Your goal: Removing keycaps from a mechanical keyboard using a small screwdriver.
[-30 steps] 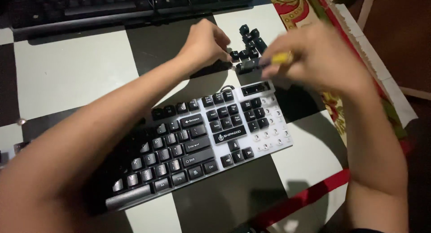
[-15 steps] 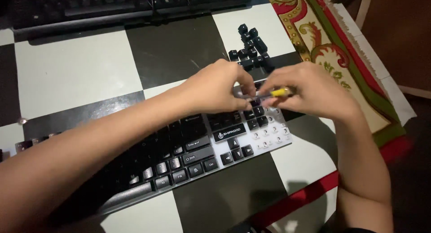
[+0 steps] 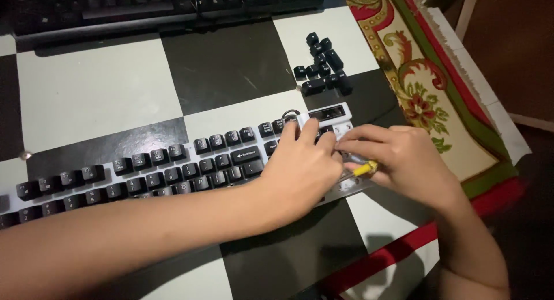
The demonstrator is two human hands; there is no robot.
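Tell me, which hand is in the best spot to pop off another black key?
Probably the right hand. It holds the small yellow-handled tool, tip by the number pad of the white keyboard with black keys. The left hand lies flat on the keys, holding nothing visible.

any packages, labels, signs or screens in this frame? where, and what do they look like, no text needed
No packages, signs or screens in view.
Printed keycaps: on the white keyboard across the checkered table, small black squares with pale markings.
Indicator panel: keyboard's far right corner, beyond the left hand, narrow dark strip.
Loose keycaps: piled beyond the keyboard, black, markings too small to tell.
Right hand holds a yellow-handled tool, no label visible.
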